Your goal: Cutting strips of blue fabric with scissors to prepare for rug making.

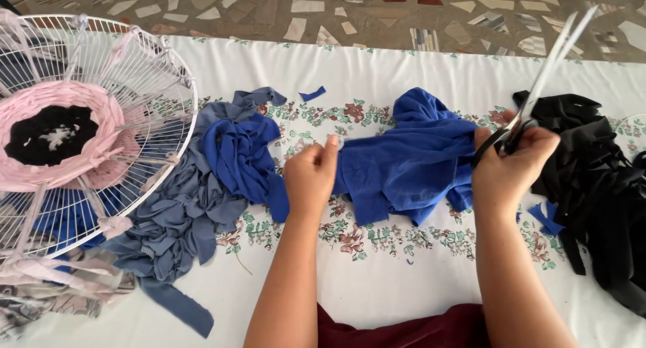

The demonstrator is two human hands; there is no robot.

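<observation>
My left hand (pixel 311 176) pinches the left edge of a crumpled bright blue cloth (pixel 410 159) lying on the white floral sheet (pixel 377 281). My right hand (pixel 513 167) grips the black handles of a pair of scissors (pixel 548 62), whose long blades point up and to the right, slightly apart. The right hand rests against the cloth's right side. A maroon garment (pixel 404 329) shows at the bottom between my forearms.
A pile of grey-blue and blue fabric strips (pixel 195 200) lies at the left. A white wire fan guard (pixel 134 85) with pink woven strips (pixel 60 129) stands far left. Black fabric (pixel 599 180) is heaped at the right. Mosaic floor (pixel 377 11) lies beyond.
</observation>
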